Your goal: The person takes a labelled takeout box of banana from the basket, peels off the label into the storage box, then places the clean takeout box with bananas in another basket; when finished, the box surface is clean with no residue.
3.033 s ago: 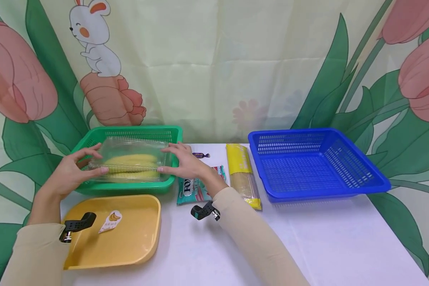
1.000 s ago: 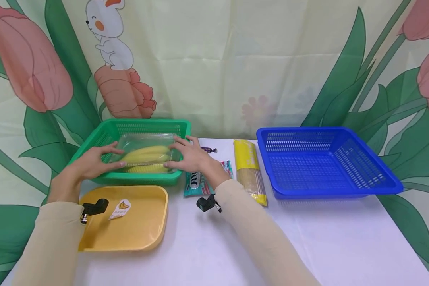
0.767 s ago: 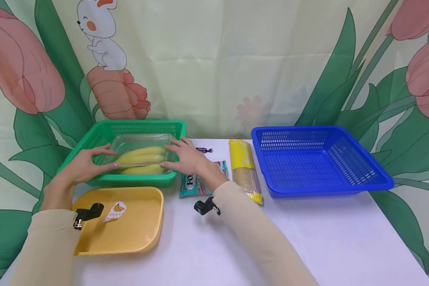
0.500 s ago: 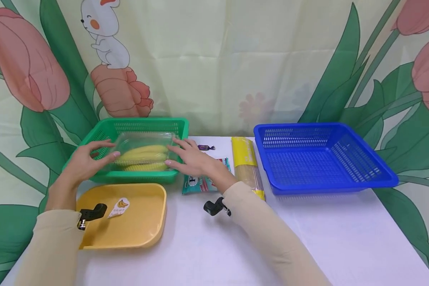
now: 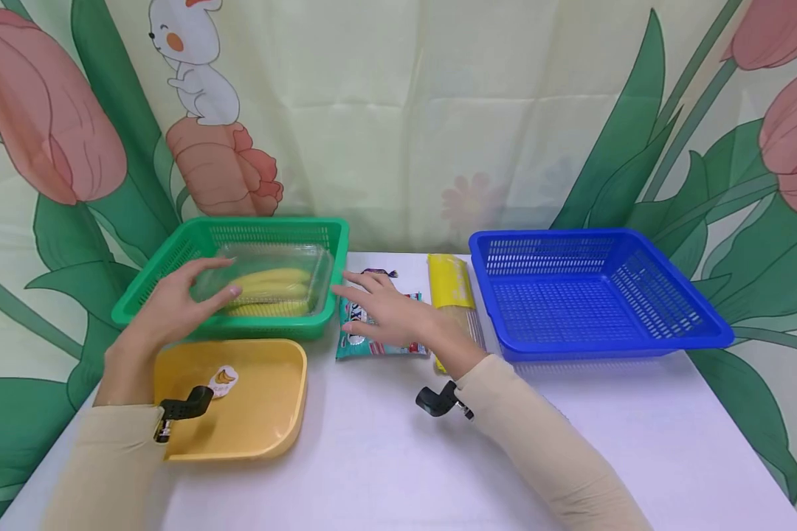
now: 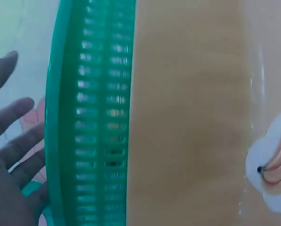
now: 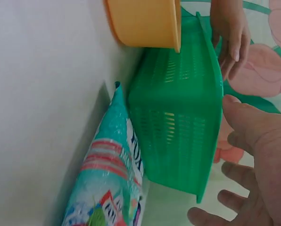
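Observation:
A clear plastic box (image 5: pixel 266 258) with bananas (image 5: pixel 274 284) and a corn cob (image 5: pixel 266 309) showing through it lies inside the green basket (image 5: pixel 335 313). My left hand (image 5: pixel 184 299) hovers at the box's left side, fingers extended, holding nothing. Over the teal candy bag (image 5: pixel 365 348), to the right of the basket, my right hand (image 5: pixel 388 310) is spread with nothing in it. In the right wrist view its fingers (image 7: pixel 239 176) lie apart, beside the basket's rim.
A yellow tray (image 5: pixel 259 435) with a banana sticker stands in front of the green basket. Right of the candy bag lies a yellow noodle packet (image 5: pixel 450 284), then a blue basket (image 5: pixel 604 346). A small purple-wrapped candy (image 5: pixel 390 273) lies behind the bag.
Both hands lowered the clear box into the green basket. The right hand then let go and moved right over the candy bag; the left hand stayed near the box.

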Motion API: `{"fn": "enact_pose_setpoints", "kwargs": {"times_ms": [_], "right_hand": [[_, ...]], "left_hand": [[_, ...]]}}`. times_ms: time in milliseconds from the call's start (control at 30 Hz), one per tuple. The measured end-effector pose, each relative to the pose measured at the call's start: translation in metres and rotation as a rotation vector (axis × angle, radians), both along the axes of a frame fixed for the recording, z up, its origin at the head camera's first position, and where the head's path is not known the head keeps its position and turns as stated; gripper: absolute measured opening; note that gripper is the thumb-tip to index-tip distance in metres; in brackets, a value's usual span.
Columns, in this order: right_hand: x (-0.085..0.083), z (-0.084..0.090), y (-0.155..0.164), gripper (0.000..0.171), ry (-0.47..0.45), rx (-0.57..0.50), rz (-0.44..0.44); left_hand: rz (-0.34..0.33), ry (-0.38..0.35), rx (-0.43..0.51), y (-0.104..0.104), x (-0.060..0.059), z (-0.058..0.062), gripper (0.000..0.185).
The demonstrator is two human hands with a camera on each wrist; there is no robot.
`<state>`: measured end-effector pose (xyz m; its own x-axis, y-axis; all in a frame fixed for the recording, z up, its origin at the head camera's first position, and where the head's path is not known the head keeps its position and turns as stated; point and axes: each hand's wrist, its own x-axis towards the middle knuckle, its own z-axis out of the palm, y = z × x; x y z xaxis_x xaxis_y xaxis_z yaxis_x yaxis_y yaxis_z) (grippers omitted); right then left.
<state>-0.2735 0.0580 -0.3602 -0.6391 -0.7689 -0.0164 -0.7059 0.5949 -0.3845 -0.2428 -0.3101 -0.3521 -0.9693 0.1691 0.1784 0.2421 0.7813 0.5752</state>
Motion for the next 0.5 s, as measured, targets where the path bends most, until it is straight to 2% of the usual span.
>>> {"fn": "enact_pose_setpoints", "kwargs": {"times_ms": [233,400,500], "right_hand": [[0.013,0.003,0.034,0.068,0.056,0.061,-0.011],[0.023,0.008,0.057,0.068,0.038,0.042,-0.015],[0.026,0.010,0.070,0.069,0.043,0.032,-0.037]], "left_hand": [[-0.051,0.015,-0.049,0.023,0.003,0.004,0.067],[-0.108,0.033,-0.039,0.042,0.007,0.008,0.062],[-0.132,0.019,-0.087,0.053,0.008,0.012,0.064]]}}
